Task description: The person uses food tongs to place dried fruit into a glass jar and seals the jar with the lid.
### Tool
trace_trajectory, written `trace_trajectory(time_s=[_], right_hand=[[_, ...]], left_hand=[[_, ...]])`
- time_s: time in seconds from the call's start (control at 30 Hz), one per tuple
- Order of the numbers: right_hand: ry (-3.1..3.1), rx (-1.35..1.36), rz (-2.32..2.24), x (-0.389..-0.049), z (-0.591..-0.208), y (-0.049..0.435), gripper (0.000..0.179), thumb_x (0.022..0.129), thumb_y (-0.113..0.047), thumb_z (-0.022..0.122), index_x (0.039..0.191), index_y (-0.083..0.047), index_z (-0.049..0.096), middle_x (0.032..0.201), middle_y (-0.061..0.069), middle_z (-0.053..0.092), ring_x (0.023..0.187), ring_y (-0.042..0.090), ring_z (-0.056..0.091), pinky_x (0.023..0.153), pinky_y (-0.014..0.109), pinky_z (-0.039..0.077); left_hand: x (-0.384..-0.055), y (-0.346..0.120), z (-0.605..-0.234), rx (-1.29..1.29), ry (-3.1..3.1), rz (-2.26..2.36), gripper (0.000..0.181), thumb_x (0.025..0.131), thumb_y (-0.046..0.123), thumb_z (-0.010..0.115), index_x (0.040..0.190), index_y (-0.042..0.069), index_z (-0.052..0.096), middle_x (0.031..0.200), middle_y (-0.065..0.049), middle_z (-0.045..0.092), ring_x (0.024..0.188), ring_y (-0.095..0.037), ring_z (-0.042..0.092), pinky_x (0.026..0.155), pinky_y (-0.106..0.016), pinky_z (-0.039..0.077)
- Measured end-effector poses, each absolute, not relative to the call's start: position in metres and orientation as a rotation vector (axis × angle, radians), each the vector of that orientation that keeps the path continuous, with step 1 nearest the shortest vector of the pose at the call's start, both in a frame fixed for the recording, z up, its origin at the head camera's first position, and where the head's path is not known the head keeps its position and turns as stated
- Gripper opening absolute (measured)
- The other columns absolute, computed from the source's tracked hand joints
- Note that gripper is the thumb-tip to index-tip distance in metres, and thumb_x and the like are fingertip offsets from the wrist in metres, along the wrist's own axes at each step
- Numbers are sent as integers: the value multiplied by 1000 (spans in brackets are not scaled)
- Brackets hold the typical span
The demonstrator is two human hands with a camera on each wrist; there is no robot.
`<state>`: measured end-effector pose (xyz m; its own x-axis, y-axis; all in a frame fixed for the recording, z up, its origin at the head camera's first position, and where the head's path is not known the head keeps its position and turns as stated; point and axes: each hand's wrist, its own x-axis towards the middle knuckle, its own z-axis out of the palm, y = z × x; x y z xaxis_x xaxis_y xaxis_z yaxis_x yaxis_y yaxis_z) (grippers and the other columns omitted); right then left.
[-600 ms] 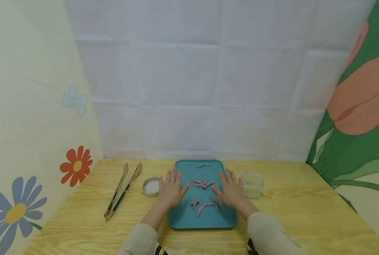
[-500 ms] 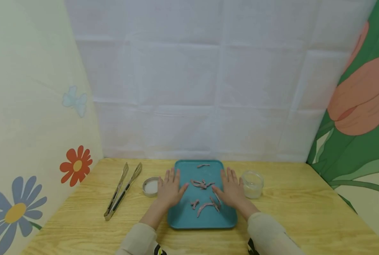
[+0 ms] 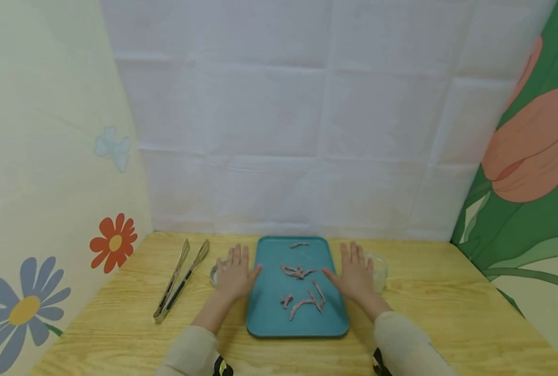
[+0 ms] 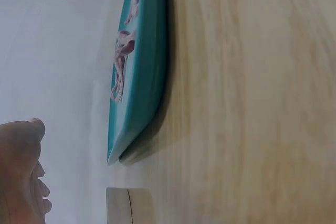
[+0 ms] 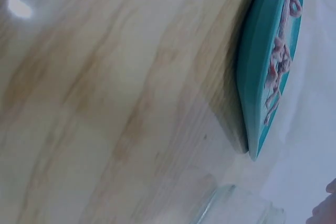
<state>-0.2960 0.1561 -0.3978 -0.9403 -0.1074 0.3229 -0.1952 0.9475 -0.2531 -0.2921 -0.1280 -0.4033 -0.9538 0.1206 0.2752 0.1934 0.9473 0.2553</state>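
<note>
Several pinkish-grey meat-like strips [image 3: 298,271] lie scattered on a teal tray [image 3: 269,324] in the middle of the table. My left hand [image 3: 234,278], fingers straight and thumb spread, is held off the tray's left side and partly hides a round lid [image 3: 214,273]. Beyond the tray's right side my right hand [image 3: 355,277] has its fingers extended, in front of a clear glass jar [image 3: 380,271]. Both hands hold nothing. In the left wrist view the left hand [image 4: 21,169] appears apart from the tray; the right wrist view shows only fingertips of the right hand [image 5: 324,205].
Metal tongs [image 3: 180,282] lie spread on the left part of the wooden table [image 3: 448,313]. A white cloth [image 3: 260,130] hangs behind it, with flower-patterned cloths [image 3: 114,243] at the sides.
Both hands have moved outward, the left hand to the left and the right hand to the right, away from over the tray's edges. They now cover more of the lid and jar.
</note>
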Motion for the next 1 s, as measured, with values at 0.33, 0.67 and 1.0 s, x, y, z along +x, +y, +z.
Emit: trace_trajectory(time_s=[0.33,0.67,1.0], right_hand=[[-2752,79,506,-298,-394,179,92,76,-55,52,135,4,14,136,28,9,123,42,7,90,60,10],[-2715,-111,681,-298,-390,197,99,70,-53,60,134,6,12,132,33,11,119,46,11,87,60,18],[-2646,-222,1073,-296,-394,206,104,68,-46,66,132,9,6,131,33,12,117,49,12,87,59,19]], left_hand=[[-292,-167,-396,-121,-2802,-561,64,92,38,31,133,-9,15,136,-29,11,123,-42,8,89,-62,4],[-286,-203,-394,7,-2824,-624,67,91,43,26,133,-8,10,134,-31,10,122,-43,8,88,-63,6],[-276,-221,-401,154,-2882,-820,75,89,50,23,134,-8,4,136,-29,2,120,-48,1,84,-66,0]])
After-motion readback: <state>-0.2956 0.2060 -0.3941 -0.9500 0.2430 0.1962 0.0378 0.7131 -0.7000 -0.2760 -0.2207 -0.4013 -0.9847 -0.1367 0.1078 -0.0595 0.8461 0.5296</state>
